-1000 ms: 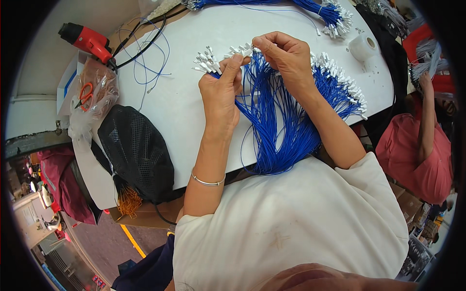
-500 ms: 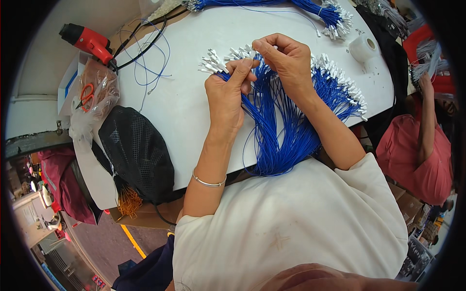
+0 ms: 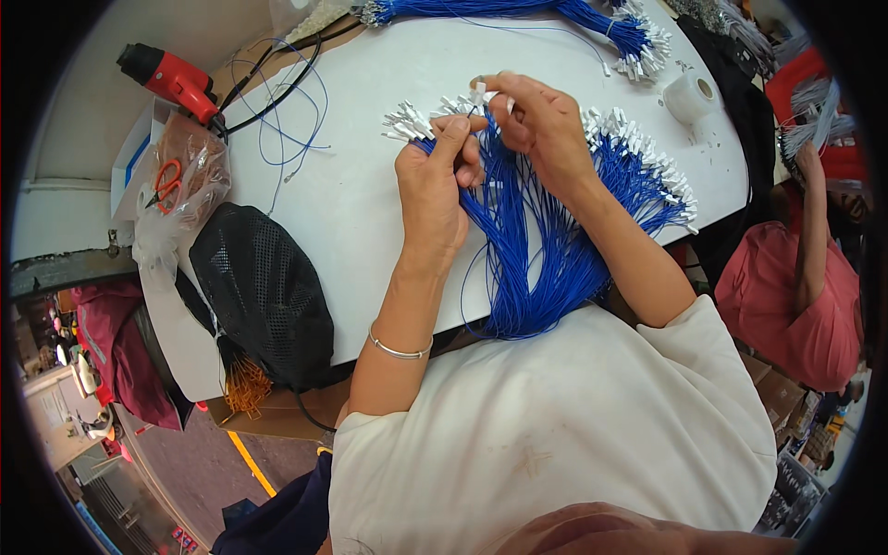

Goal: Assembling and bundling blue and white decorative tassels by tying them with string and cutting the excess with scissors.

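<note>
Far left: red tool [image 3: 166, 76], scissors [image 3: 166, 178] in a clear bag, black mesh bag [image 3: 264, 291] at the near table edge. Loose blue wire [image 3: 277, 120] lies by the tool. Centre: my left hand [image 3: 433, 190] is closed, pinching white-tipped ends of the blue bundle [image 3: 532, 250], which runs from mid-table down to my lap. My right hand [image 3: 546, 125] is curled, fingertips gripping a few tips just above the left. Tips right of my hands [image 3: 647, 162] look fanned in order; left cluster [image 3: 407, 122] looks unsorted. I'd judge roughly mid-way. Far right: second bundle [image 3: 592, 18], tape roll [image 3: 692, 94], a co-worker in red.
</note>
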{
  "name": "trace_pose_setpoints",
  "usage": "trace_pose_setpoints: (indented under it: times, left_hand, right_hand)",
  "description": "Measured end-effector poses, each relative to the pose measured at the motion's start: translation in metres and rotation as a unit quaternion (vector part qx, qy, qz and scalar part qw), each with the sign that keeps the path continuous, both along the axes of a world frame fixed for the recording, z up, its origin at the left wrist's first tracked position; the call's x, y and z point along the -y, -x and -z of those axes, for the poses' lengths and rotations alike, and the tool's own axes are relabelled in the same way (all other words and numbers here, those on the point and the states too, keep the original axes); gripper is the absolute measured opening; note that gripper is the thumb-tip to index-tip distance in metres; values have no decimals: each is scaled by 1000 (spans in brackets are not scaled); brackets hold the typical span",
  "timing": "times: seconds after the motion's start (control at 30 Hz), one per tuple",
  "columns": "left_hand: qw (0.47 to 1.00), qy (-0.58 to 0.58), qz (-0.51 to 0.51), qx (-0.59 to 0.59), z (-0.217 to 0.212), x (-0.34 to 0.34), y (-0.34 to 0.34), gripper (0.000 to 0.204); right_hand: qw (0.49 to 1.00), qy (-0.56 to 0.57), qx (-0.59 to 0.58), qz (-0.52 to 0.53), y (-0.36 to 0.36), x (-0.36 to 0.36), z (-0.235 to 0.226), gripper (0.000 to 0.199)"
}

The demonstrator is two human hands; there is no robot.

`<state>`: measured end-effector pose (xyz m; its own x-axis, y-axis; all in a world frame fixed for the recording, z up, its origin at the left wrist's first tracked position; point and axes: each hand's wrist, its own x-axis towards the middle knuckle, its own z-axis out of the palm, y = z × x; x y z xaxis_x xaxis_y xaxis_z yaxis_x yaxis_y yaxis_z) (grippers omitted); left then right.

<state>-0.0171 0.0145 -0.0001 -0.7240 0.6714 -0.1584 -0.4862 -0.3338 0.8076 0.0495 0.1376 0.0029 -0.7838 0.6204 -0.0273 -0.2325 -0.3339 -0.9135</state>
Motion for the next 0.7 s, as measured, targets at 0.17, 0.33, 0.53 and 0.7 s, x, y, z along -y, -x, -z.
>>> trace_pose_setpoints:
  times: [0.17,0.33,0.53,0.7]
  left_hand:
    - [1000,21,-10,-3,-4,-1,-1,11]
    - [999,51,-19,-4,0,-1,-5,10]
    - [999,45,-26,11,2,-4,-11,8]
    - [999,43,21,-25,6,-2,-6,11]
  right_hand:
    - [996,-89,24,-18,0,6,4,9]
    - [995,-95,43,2,2,8,6,10]
    - [999,-16,30,15,3,5,8,6]
    - [999,45,10,0,1,1,5,7]
